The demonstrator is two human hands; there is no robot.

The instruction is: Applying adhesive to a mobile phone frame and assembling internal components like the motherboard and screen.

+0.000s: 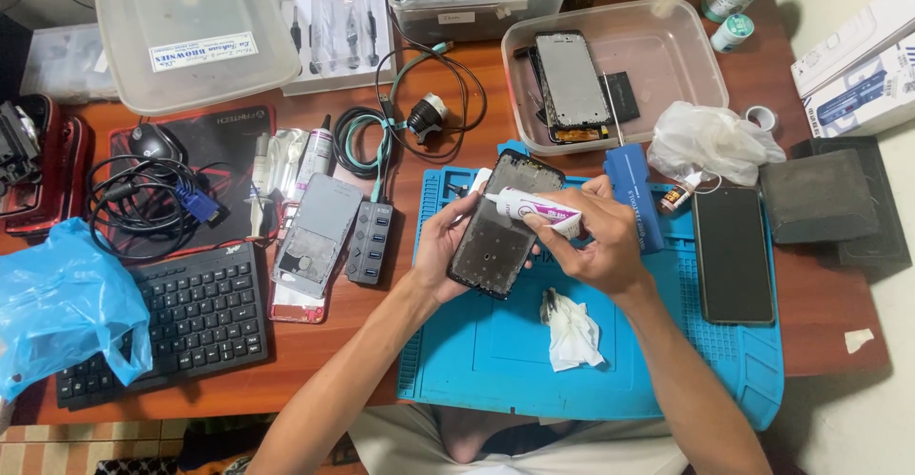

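My left hand (pixel 440 251) holds a dark phone frame (pixel 500 232) tilted over the blue work mat (pixel 496 361). My right hand (pixel 591 242) grips a white glue tube (pixel 534 210) with a purple label. The tube's nozzle points left, at the frame's upper left edge. A crumpled white tissue (pixel 572 330) lies on the mat just below both hands.
A black phone screen (pixel 732 251) lies at the mat's right edge. Behind it stands a clear tub (pixel 667 65) with another phone frame. A black keyboard (pixel 195 318), a blue plastic bag (pixel 62 299), a grey USB hub (pixel 368 242) and cables are at the left.
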